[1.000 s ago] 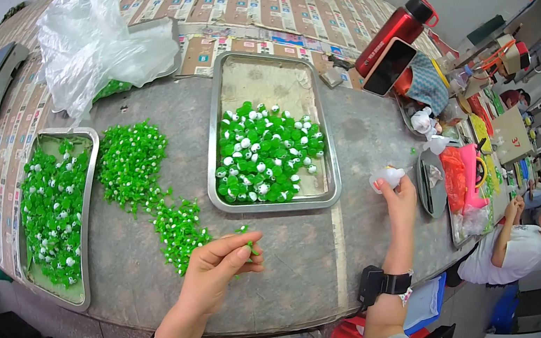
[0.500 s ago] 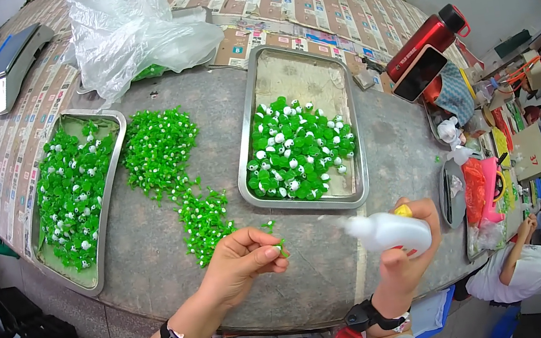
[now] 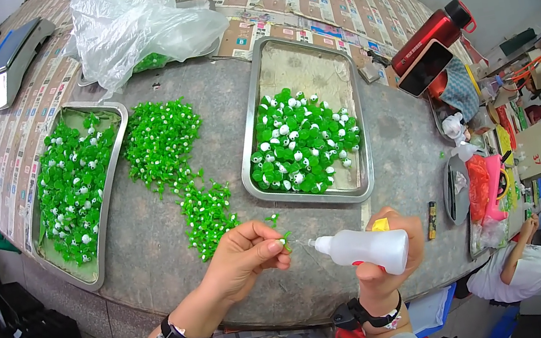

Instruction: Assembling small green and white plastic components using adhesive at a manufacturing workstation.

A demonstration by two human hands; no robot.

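From where I'm standing, taking twelve o'clock as straight ahead of the seated person, a white squeeze bottle (image 3: 371,246) is lying at about three o'clock from the small green piece (image 3: 286,241) above the desk (image 3: 398,170). The bottle's long axis is slanting slightly, its nozzle (image 3: 321,244) pointing between nine and ten, its base facing between three and four. The tip is hovering just beside the piece; whether it is touching, I can't tell.

The left hand (image 3: 242,255) is pinching that piece between thumb and forefinger, the other fingers curling in. The right hand (image 3: 382,286) is wrapping around the bottle, thumb on the near side, fingers on the far side. At eleven o'clock from the left hand, a green pile (image 3: 210,214) is spreading; at one, a metal tray (image 3: 297,66) is holding green and white pieces (image 3: 298,140).
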